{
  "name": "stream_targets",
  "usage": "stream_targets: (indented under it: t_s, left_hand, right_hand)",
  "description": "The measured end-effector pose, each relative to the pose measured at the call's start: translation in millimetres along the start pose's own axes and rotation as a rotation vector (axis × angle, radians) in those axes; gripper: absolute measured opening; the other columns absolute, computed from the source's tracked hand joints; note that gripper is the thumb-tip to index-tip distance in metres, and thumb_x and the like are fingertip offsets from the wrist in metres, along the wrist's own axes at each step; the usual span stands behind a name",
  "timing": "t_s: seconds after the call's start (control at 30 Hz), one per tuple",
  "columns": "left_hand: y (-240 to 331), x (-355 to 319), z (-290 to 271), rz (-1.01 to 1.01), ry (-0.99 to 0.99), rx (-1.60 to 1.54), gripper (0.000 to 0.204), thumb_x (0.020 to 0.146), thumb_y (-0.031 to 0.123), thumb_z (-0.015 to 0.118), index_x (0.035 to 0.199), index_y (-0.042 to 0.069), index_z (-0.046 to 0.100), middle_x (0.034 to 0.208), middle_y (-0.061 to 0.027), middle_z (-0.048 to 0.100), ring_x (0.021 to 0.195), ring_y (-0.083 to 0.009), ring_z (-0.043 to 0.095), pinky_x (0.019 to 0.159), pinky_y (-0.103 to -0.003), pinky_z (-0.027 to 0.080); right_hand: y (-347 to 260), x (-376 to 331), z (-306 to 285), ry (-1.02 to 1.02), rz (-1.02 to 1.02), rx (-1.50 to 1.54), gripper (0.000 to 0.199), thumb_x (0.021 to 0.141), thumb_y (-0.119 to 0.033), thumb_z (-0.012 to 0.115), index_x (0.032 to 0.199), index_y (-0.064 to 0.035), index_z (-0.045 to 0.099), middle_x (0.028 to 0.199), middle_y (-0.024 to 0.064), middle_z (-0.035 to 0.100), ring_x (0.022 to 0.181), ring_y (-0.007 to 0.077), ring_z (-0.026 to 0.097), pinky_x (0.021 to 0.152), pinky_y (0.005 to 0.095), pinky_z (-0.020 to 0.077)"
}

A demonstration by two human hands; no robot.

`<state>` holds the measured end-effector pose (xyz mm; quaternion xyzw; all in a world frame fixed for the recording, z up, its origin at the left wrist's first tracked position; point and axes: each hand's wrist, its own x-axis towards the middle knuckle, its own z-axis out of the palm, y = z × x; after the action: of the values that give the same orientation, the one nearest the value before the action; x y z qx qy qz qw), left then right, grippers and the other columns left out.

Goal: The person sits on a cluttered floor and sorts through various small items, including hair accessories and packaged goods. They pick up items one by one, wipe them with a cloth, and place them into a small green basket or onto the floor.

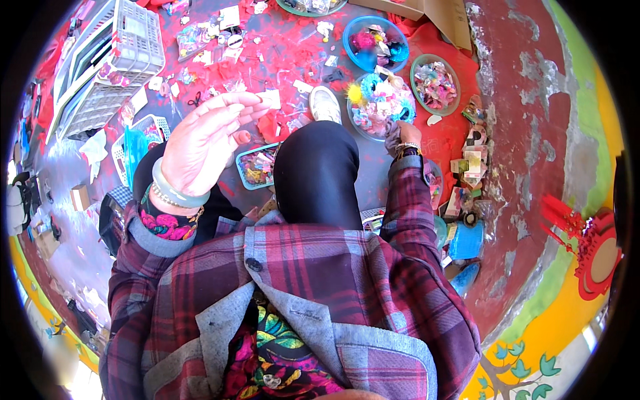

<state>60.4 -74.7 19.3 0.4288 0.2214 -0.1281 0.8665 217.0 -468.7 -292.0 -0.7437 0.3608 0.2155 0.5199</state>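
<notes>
Your plaid shirt (313, 280) is maroon with grey trim, your trousers (317, 175) black. The floor (280, 60) is red; far right, a blue bowl (375, 41) holds multicoloured scraps.

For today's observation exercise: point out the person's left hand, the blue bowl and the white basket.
left hand (207, 143), head view, on the palm.
blue bowl (355, 59), head view, on its left rim.
white basket (137, 47), head view, on its slatted wall.
</notes>
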Motion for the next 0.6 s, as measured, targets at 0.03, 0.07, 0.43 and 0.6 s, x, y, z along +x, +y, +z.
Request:
stream_targets:
  t_s: [0.03,0.07,0.43,0.6]
  left_hand:
    - [1,-1,0,0.000,0.002,-0.007,0.027,0.086,0.012,0.045,0.109,-0.001,0.050,0.116,-0.0172,0.051,0.111,-0.0236,0.047,0.079,-0.027,0.039]
    - [2,-3,-1,0.006,0.015,-0.011,0.028,0.086,0.013,0.045,0.109,-0.001,0.050,0.116,-0.0173,0.051,0.111,-0.0238,0.047,0.079,-0.027,0.039]
    - [74,-34,-76,0.512,0.105,-0.254,0.034,0.087,0.012,0.042,0.117,-0.003,0.043,0.122,-0.0164,0.046,0.116,-0.0243,0.041,0.086,-0.031,0.038]
    - [89,-59,-148,0.641,0.415,-0.232,0.035,0.087,0.009,0.042,0.119,-0.004,0.040,0.122,-0.0167,0.045,0.117,-0.0253,0.040,0.088,-0.032,0.036]
  right_hand:
    - [5,2,-1,-0.009,-0.124,-0.033,0.018,0.078,-0.015,0.054,0.086,-0.0001,0.062,0.067,0.0064,0.061,0.053,0.0115,0.055,0.046,0.0263,0.0430]
    - [0,-8,7,-0.031,-0.250,-0.066,0.019,0.078,-0.015,0.054,0.087,-0.0004,0.062,0.066,0.0062,0.061,0.052,0.0111,0.055,0.047,0.0262,0.0432]
    - [-19,-16,45,-0.191,-0.638,-1.502,0.076,0.076,-0.022,0.052,0.137,-0.0095,0.008,0.106,0.0221,0.056,0.095,0.0347,0.057,0.080,0.0418,0.0447]
    - [-22,-34,64,-0.288,-0.781,-1.312,0.077,0.071,-0.011,0.057,0.135,-0.0028,0.015,0.106,0.0203,0.056,0.092,0.0321,0.057,0.078,0.0387,0.0456]
